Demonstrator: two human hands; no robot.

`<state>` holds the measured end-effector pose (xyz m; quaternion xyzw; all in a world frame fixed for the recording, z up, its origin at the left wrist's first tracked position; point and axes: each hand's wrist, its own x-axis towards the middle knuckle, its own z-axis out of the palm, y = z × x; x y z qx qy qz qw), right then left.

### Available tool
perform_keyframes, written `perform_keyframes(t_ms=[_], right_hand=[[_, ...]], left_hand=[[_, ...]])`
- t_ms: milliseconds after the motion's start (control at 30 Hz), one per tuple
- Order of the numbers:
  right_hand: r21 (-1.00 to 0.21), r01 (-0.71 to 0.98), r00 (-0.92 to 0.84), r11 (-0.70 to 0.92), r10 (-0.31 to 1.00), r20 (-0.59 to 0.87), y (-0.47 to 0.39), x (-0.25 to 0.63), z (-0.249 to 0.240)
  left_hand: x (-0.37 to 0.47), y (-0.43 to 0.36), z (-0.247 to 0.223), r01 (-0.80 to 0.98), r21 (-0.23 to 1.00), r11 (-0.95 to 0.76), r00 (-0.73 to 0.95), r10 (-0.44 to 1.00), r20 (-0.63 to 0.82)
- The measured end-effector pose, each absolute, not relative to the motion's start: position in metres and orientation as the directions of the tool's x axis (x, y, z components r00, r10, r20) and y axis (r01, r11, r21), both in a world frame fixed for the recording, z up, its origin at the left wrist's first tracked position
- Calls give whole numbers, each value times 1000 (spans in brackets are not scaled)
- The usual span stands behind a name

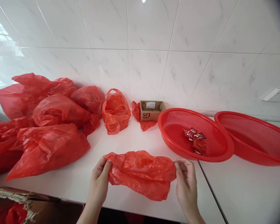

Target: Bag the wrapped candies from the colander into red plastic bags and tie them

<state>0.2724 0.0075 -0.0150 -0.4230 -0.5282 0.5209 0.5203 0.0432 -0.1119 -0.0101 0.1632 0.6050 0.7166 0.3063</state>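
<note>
A crumpled red plastic bag (142, 174) is stretched sideways between my two hands, above the front part of the white table (130, 199). My left hand (101, 175) pinches its left end between thumb and fingers. At the right end, my right hand (186, 179) holds the bag the same way, fingertips closed on the plastic. Behind the bag stands an upright red bag with a handle loop (116, 112). A small open cardboard box (151, 112) is beside it, with red plastic around its left side and front.
Several filled red bags (51, 149) are piled at the left. A red basket (196, 155) with small red packets (196, 138) and another red basket (256, 155) stand at the right. An open carton (49, 208) is at the lower left. A tiled wall (149, 68) rises behind.
</note>
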Motion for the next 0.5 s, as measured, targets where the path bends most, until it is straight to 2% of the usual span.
perform_keyframes(t_ms=[100,167,233,300,367,433,500], right_hand=[[-995,-64,-221,82,971,94,15,275,-15],[-986,28,-238,166,959,155,18,277,-16],[-947,127,-196,296,943,268,16,276,-13],[-926,131,-265,355,912,312,8,269,-4],[-962,45,-491,270,844,214,-2,260,8],[-997,-33,-695,67,715,71,-11,250,17],[-991,-90,-758,-95,652,6,-13,245,17]], left_hand=[[39,-116,-5,-112,991,-73,-823,565,-51],[41,-120,2,7,999,-33,-844,536,24],[49,-123,9,141,990,23,-797,595,100],[64,-124,17,276,960,42,-653,741,155],[83,-121,23,422,906,-8,-414,888,201],[100,-116,29,552,829,-86,-170,962,213],[111,-112,34,626,769,-129,-15,984,177]])
